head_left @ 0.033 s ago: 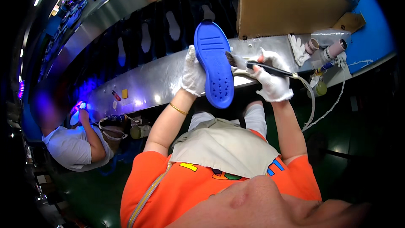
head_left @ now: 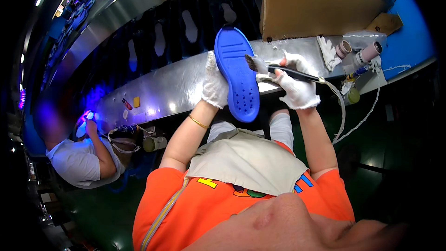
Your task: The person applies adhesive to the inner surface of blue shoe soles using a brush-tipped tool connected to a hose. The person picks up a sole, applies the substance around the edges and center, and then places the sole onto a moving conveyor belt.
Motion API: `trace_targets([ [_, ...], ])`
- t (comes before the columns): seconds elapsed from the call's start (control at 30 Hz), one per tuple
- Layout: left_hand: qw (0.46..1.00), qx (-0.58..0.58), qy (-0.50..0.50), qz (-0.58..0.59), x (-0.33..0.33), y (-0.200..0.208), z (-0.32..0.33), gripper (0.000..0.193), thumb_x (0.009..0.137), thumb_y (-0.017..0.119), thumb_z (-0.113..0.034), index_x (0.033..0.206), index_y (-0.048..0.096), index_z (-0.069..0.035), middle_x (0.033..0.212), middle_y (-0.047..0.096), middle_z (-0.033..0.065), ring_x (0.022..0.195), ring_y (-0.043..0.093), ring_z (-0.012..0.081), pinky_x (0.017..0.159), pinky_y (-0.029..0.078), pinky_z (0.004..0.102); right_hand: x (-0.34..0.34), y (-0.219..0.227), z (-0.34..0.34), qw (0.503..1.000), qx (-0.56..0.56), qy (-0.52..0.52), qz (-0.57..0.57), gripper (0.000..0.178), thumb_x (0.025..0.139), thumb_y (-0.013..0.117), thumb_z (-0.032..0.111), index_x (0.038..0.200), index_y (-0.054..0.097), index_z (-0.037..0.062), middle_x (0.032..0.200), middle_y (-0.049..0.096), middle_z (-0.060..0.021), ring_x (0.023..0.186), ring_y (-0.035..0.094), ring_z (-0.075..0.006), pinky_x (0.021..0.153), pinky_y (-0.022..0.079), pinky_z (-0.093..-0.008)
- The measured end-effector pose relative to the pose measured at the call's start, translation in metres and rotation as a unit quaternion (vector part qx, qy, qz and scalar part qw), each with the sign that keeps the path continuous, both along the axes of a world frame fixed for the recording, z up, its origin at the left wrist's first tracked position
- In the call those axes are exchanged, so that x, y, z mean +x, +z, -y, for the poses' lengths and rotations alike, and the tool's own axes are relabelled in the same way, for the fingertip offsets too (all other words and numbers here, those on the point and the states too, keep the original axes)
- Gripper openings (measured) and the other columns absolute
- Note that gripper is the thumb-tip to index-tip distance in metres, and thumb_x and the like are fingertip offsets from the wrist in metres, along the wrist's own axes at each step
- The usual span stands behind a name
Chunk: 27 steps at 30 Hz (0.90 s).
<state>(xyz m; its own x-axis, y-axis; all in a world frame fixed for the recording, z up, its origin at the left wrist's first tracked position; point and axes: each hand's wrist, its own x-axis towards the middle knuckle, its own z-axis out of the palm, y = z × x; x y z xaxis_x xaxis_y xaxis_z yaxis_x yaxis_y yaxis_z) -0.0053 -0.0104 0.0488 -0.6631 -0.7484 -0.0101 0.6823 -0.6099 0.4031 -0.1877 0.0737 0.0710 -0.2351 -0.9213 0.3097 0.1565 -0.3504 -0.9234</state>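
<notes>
Dim factory space surrounds a long shiny metal surface (head_left: 186, 83) that runs from the lower left up to the far right, with dark floor on the near side. Nearest is the person's orange shirt and a beige apron (head_left: 251, 162) over the lap, both forearms rising from it toward the surface. The left hand (head_left: 214, 83), in a white glove with a gold bracelet (head_left: 199, 122) on the wrist, has its fingers wrapped around the left edge of a blue shoe sole (head_left: 237, 72), holding it upright above the near edge of the surface, its dotted face turned toward the person. The right hand (head_left: 297, 86), also gloved in white, has its fingers closed around the dark handle of a brush (head_left: 278, 69), whose bristles touch the right edge of the sole. A white cord (head_left: 341, 111) loops down from the right of that hand. Farther right on the surface lie a spare white glove (head_left: 329, 51) and some rolls of tape (head_left: 357, 53), with a brown cardboard sheet (head_left: 316, 2) standing behind them. Beyond the surface a dark conveyor belt (head_left: 153, 46) carries pale sole shapes. At the near left, another person in a white shirt (head_left: 76, 160) works under violet light.
</notes>
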Motion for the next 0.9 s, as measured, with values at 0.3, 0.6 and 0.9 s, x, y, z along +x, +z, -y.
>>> trace_targets([
  [0.3, 0.996, -0.007, 0.084, 0.043, -0.015, -0.018, -0.043, 0.071, 0.086, 0.035, -0.067, 0.131, 0.041, -0.013, 0.125, 0.052, 0.0100, 0.110, 0.054, 0.0229, 0.096, 0.045, 0.0381, 0.028, -0.005, 0.016, 0.999, 0.008, -0.038, -0.027, 0.022, 0.077, 0.063, -0.004, 0.095, 0.053, 0.0018, 0.087, 0.063, -0.0082, 0.077, 0.062, -0.0116, 0.071, 0.052, -0.0247],
  [0.6, 0.991, -0.009, 0.094, 0.091, -0.014, -0.025, -0.046, 0.068, 0.087, 0.040, -0.064, 0.131, 0.042, -0.011, 0.121, 0.054, 0.0093, 0.110, 0.053, 0.0213, 0.098, 0.043, 0.0356, 0.033, -0.008, -0.003, 0.999, 0.037, 0.030, -0.004, 0.025, 0.073, 0.062, -0.007, 0.096, 0.054, 0.0006, 0.089, 0.060, -0.0087, 0.075, 0.061, -0.0118, 0.071, 0.052, -0.0259],
  [0.9, 0.987, 0.027, 0.067, 0.141, -0.004, -0.038, -0.033, 0.069, 0.088, 0.034, -0.064, 0.125, 0.050, -0.008, 0.119, 0.057, 0.0107, 0.105, 0.056, 0.0244, 0.094, 0.045, 0.0380, 0.031, -0.014, -0.022, 0.993, 0.087, 0.078, -0.014, 0.025, 0.076, 0.060, -0.005, 0.100, 0.054, 0.0001, 0.085, 0.060, -0.0069, 0.078, 0.062, -0.0119, 0.072, 0.051, -0.0249],
])
